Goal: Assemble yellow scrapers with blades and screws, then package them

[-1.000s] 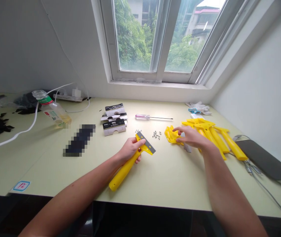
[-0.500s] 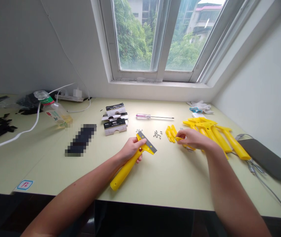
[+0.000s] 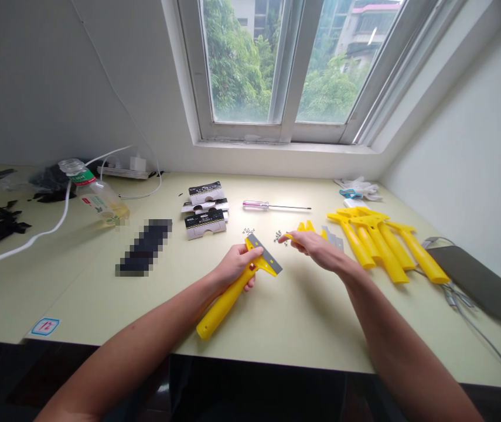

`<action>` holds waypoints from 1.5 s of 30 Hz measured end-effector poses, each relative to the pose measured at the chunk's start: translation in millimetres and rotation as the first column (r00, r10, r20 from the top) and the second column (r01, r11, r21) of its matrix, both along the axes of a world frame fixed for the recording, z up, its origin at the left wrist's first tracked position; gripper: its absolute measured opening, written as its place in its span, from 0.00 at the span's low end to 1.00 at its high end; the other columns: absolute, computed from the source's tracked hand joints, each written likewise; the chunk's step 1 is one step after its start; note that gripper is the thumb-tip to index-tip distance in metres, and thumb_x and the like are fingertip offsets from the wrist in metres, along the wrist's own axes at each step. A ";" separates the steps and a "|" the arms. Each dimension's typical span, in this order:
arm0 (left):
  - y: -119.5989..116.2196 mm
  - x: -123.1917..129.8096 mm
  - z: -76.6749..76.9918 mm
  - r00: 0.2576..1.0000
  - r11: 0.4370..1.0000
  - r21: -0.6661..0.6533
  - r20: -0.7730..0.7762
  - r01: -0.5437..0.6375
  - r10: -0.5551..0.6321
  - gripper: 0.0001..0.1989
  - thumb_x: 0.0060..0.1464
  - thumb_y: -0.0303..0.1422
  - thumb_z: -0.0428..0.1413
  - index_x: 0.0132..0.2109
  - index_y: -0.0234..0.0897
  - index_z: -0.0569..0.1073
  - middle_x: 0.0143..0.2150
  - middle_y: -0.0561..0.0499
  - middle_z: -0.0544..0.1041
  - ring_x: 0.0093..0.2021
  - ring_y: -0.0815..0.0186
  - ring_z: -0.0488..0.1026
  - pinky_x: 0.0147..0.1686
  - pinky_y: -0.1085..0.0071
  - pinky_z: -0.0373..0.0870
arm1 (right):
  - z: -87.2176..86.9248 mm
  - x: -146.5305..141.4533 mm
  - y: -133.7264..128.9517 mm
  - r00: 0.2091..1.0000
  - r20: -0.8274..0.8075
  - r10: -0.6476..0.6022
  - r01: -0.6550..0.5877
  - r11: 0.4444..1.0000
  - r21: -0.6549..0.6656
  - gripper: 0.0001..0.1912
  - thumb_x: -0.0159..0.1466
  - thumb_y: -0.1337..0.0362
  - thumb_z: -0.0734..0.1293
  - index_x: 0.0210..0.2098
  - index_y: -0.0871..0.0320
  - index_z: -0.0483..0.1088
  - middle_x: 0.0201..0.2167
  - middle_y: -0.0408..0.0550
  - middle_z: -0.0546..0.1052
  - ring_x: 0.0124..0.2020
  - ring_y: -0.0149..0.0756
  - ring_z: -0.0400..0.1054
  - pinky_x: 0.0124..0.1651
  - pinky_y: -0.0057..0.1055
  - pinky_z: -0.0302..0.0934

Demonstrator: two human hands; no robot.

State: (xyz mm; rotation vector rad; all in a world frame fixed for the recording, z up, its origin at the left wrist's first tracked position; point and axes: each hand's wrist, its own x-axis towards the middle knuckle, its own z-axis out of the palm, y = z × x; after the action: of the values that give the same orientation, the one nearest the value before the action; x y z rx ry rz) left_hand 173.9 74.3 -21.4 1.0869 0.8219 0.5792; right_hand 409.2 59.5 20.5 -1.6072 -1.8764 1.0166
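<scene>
My left hand (image 3: 237, 264) is closed around the neck of a yellow scraper (image 3: 221, 305), its thumb pressing a grey metal blade (image 3: 268, 256) onto the head. The handle slants down toward the table's front edge. Pinched in my right hand (image 3: 318, 249) is a small yellow plastic plate (image 3: 291, 236), just right of the scraper's head and partly hidden by the fingers. Behind that hand lie more yellow plates (image 3: 305, 226) and some loose grey blades (image 3: 333, 237). Small screws (image 3: 278, 235) sit in a pile near my right fingertips, with another group of screws (image 3: 248, 231) behind the scraper's head.
Several yellow scraper handles (image 3: 377, 234) lie at the right, beside a dark flat device (image 3: 474, 275) with cables. A screwdriver (image 3: 276, 206) and printed cards (image 3: 205, 224) are farther back. At the left stand a tilted bottle (image 3: 101, 199) and a pixelated dark object (image 3: 145, 249).
My right hand has moved left from the yellow plates toward the scraper, carrying one yellow plate. Loose blades now show behind it. My left hand keeps its hold on the scraper.
</scene>
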 end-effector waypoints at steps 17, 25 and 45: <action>1.7 -0.2 -3.5 1.000 1.000 -0.009 0.003 0.000 0.000 0.20 0.55 0.48 0.59 0.39 0.34 0.67 0.26 0.57 0.66 0.15 0.72 0.69 0.11 0.77 0.64 | -7.7 -9.5 -4.1 0.996 -0.065 -0.060 0.068 0.991 0.113 0.18 0.66 0.53 0.63 0.53 0.53 0.68 0.31 0.43 0.74 0.25 0.30 0.65 0.27 0.29 0.61; 1.3 -0.7 -4.0 1.000 1.000 -0.021 0.018 -0.001 0.002 0.20 0.54 0.48 0.60 0.38 0.35 0.67 0.26 0.57 0.66 0.15 0.71 0.69 0.11 0.77 0.63 | -4.5 -9.5 -2.1 0.992 -0.109 -0.066 0.078 0.991 0.111 0.22 0.63 0.58 0.65 0.56 0.55 0.68 0.34 0.47 0.78 0.31 0.34 0.69 0.31 0.30 0.63; 3.0 1.5 -3.6 0.995 0.993 -0.120 0.095 0.003 0.009 0.25 0.58 0.56 0.48 0.40 0.35 0.67 0.25 0.56 0.66 0.15 0.68 0.69 0.10 0.74 0.63 | 1.4 -62.1 -14.9 0.986 -0.148 -0.078 0.106 0.977 0.187 0.09 0.61 0.57 0.69 0.35 0.55 0.77 0.29 0.45 0.82 0.28 0.36 0.76 0.29 0.29 0.66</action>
State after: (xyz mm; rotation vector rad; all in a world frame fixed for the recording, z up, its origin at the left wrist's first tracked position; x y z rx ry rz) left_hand 175.4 77.3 -25.1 0.9412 0.7654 0.5726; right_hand 347.1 44.6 21.8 -1.4565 -1.7327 0.8546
